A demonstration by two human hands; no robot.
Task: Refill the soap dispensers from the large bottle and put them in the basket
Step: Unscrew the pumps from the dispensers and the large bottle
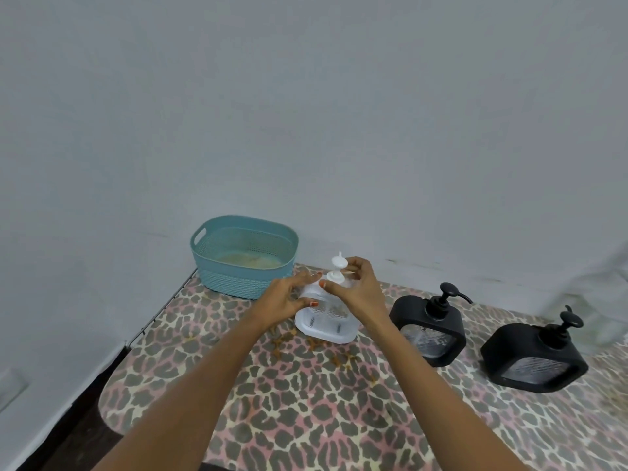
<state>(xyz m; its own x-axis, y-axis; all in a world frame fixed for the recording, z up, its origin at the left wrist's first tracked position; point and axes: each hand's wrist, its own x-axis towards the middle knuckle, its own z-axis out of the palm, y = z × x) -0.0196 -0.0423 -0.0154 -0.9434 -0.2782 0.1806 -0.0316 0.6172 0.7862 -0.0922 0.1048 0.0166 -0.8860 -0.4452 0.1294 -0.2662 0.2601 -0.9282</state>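
Near the far left corner of the tabletop (306,419), just beside the teal basket (217,266), the left hand (285,299) is gripping the white soap dispenser (326,326) by its body while the right hand (360,294) is pinching its pump (338,263). Opening it cleanly likely calls for a steady body and an upright pump. A black dispenser (428,331) is standing just right of the hands, and a second black dispenser (533,358) is nearer the right edge; neither is blocking the basket.

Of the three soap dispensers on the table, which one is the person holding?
The white dispenser, beside the teal basket: the left hand holds its body and the right hand pinches its pump. The black dispensers stand untouched to its right.
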